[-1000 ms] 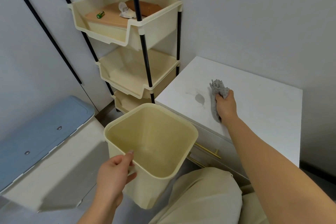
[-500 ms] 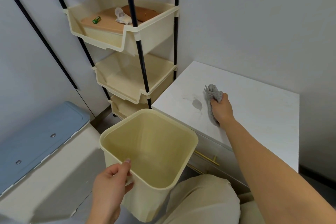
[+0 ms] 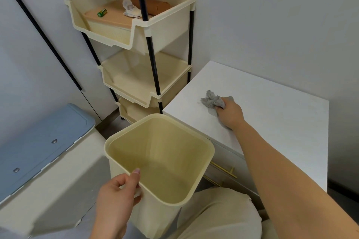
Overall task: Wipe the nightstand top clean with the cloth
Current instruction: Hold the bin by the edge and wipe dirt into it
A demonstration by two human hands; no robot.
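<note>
A white nightstand top (image 3: 272, 106) fills the right side of the view. My right hand (image 3: 230, 113) grips a crumpled grey cloth (image 3: 210, 101) and presses it on the top near its left front part. The cloth bunches out to the left of my fingers. My left hand (image 3: 116, 196) pinches the near rim of an empty cream plastic bin (image 3: 161, 161), held just below the nightstand's front left edge.
A cream three-tier rack (image 3: 136, 31) on black poles stands left of the nightstand; its top tray holds a green battery (image 3: 102, 13), a wrapper and a brown box. A blue-lidded container (image 3: 42, 141) sits at the lower left. Gold drawer handles (image 3: 223, 170) show under the top.
My right hand slid the cloth to the left over the grey smudge, which no longer shows. The bin stays held at the nightstand's front left edge.
</note>
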